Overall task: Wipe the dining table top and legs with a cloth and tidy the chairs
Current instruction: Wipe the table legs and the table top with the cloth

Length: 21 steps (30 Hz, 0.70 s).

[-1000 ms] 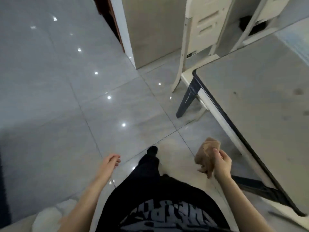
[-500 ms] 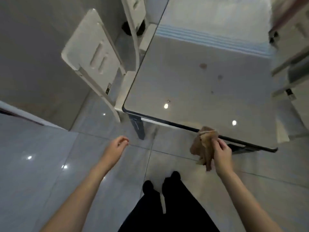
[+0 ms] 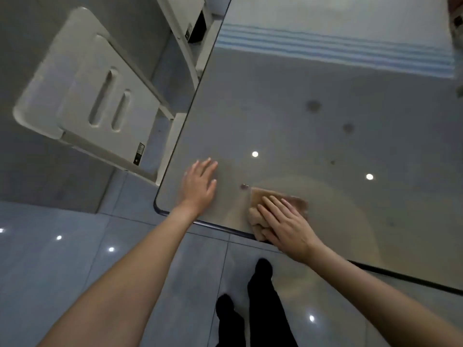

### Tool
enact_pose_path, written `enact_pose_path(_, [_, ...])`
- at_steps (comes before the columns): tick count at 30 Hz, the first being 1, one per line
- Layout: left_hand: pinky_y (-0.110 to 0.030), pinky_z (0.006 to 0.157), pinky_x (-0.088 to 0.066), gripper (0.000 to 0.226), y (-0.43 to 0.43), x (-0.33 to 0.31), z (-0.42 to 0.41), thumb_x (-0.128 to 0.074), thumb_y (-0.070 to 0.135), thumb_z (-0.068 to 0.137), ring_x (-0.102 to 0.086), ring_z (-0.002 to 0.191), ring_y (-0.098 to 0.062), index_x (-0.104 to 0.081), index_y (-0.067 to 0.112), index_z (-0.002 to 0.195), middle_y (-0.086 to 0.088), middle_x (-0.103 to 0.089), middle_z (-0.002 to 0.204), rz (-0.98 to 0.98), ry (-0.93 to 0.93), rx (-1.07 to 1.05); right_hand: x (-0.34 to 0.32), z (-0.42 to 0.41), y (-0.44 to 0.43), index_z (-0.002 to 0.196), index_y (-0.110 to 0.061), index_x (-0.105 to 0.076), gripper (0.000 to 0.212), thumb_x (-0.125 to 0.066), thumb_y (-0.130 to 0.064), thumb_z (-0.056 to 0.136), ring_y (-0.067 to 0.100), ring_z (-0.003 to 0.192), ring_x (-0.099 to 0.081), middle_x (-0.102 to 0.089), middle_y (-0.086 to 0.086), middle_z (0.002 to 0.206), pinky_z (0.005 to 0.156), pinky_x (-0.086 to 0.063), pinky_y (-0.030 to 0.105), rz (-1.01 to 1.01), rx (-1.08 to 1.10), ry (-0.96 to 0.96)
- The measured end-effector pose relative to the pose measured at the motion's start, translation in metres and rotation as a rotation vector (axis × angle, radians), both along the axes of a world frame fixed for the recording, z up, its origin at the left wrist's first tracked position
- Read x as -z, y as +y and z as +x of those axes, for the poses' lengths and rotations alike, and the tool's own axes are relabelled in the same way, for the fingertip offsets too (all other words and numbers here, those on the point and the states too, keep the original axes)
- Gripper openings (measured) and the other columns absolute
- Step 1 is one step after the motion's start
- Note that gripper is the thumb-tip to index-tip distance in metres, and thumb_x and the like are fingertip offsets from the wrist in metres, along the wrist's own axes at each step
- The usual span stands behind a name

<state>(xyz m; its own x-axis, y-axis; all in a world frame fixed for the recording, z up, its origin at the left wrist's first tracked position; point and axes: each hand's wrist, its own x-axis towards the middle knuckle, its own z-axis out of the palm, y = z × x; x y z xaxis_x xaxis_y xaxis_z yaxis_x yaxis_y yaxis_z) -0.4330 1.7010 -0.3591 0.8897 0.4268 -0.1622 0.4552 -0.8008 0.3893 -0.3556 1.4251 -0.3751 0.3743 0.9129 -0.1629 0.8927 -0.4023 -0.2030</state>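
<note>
The glossy grey dining table top (image 3: pixel 325 116) fills the upper right, with a dark rim along its near edge. A brown cloth (image 3: pixel 258 199) lies on the top beside that edge. My right hand (image 3: pixel 285 225) presses flat on the cloth with straight fingers. My left hand (image 3: pixel 199 185) rests flat on the table near the near-left corner, fingers spread, holding nothing. Dark spots (image 3: pixel 313 105) mark the top farther in, and a small spot (image 3: pixel 244 186) sits just left of the cloth.
A white chair (image 3: pixel 92 96) stands pushed against the table's left side, and a second white chair (image 3: pixel 185 18) stands behind it. A blue-striped band (image 3: pixel 350 50) crosses the far part of the top. Shiny grey floor tiles and my dark-trousered legs (image 3: pixel 260 306) lie below.
Both hands moved forward onto the table top. The cloth went from hanging in my right hand's grip to lying flat under its palm. The view came closer to the table.
</note>
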Motion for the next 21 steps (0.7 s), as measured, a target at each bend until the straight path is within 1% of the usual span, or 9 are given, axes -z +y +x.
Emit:
enact_pose_path(3, [-0.052,0.107,-0.035,0.055,0.018,0.017,0.015,-0.032,0.037,0.088,-0.042,0.132,-0.037,-0.052,0.018,0.135,-0.006,-0.051,0.141,0.083,0.035,0.035,0.012,0.02,0.003,0.147,-0.013,-0.041,0.057,-0.041,-0.042,0.098,0.024,0.147,-0.024,-0.033,0.006,0.156,0.121,-0.016,0.04,0.071,-0.179,0.058])
enact_pose_path(6, [-0.049,0.109,-0.032,0.049,0.028,0.03,0.014,-0.038,0.037,0.092,-0.041,0.133,-0.032,-0.047,0.028,0.139,0.004,-0.049,0.143,0.127,0.014,0.079,0.014,0.03,0.017,0.148,-0.021,-0.039,0.054,-0.039,-0.044,0.099,0.02,0.149,-0.02,-0.03,0.001,0.158,0.121,-0.017,0.038,0.107,-0.463,0.122])
enact_pose_path(8, [-0.046,0.113,-0.027,0.049,0.029,0.035,0.012,-0.042,0.036,0.091,-0.038,0.135,-0.027,-0.045,0.029,0.14,0.007,-0.047,0.145,0.109,-0.004,0.055,0.018,0.052,0.043,0.149,-0.026,-0.038,0.055,-0.04,-0.046,0.098,0.018,0.149,-0.018,-0.029,-0.002,0.159,0.121,-0.017,0.036,0.102,-0.57,0.156])
enact_pose_path(9, [-0.045,0.114,-0.025,0.05,0.029,0.035,0.013,-0.043,0.035,0.091,-0.037,0.135,-0.025,-0.045,0.027,0.14,0.007,-0.046,0.145,0.094,-0.02,0.034,0.02,0.071,0.063,0.149,-0.027,-0.036,0.056,-0.04,-0.047,0.097,0.017,0.149,-0.017,-0.027,-0.003,0.159,0.121,-0.016,0.036,0.1,-0.546,0.153])
enact_pose_path(10, [-0.043,0.115,-0.024,0.051,0.029,0.034,0.014,-0.044,0.032,0.09,-0.037,0.135,-0.024,-0.045,0.025,0.14,0.005,-0.046,0.145,0.074,-0.039,0.009,0.021,0.092,0.088,0.15,-0.028,-0.034,0.057,-0.039,-0.048,0.097,0.017,0.149,-0.017,-0.026,-0.003,0.16,0.122,-0.014,0.035,0.108,-0.47,0.137])
enact_pose_path(14, [-0.041,0.116,-0.023,0.052,0.031,0.036,0.014,-0.043,0.026,0.089,-0.036,0.137,-0.019,-0.045,0.02,0.141,0.003,-0.045,0.146,0.013,-0.088,-0.037,0.028,0.209,0.195,0.151,-0.027,-0.031,0.06,-0.034,-0.049,0.095,0.021,0.148,-0.022,-0.03,0.003,0.158,0.12,-0.01,0.033,0.152,-0.053,-0.002])
enact_pose_path(17, [-0.042,0.116,-0.024,0.052,0.034,0.04,0.013,-0.043,0.024,0.089,-0.035,0.139,-0.016,-0.044,0.02,0.141,0.007,-0.042,0.147,0.006,-0.111,-0.036,0.025,0.303,0.262,0.152,-0.027,-0.028,0.058,-0.032,-0.049,0.098,0.02,0.15,-0.015,-0.025,0.003,0.16,0.12,-0.008,0.034,0.15,0.235,-0.02])
enact_pose_path(19, [-0.041,0.116,-0.024,0.052,0.035,0.043,0.012,-0.042,0.024,0.09,-0.033,0.14,-0.013,-0.043,0.021,0.142,0.009,-0.041,0.148,-0.002,-0.115,-0.032,0.023,0.329,0.285,0.152,-0.029,-0.027,0.06,-0.028,-0.052,0.097,0.019,0.15,-0.012,-0.023,0.001,0.161,0.121,-0.007,0.034,0.147,0.396,-0.027])
enact_pose_path(21, [-0.041,0.116,-0.025,0.052,0.038,0.043,0.012,-0.042,0.024,0.09,-0.032,0.14,-0.012,-0.043,0.022,0.142,0.01,-0.04,0.149,-0.011,-0.118,-0.034,0.024,0.304,0.283,0.153,-0.03,-0.026,0.062,-0.023,-0.054,0.095,0.021,0.15,-0.014,-0.023,0.0,0.161,0.122,-0.009,0.037,0.164,0.39,-0.028])
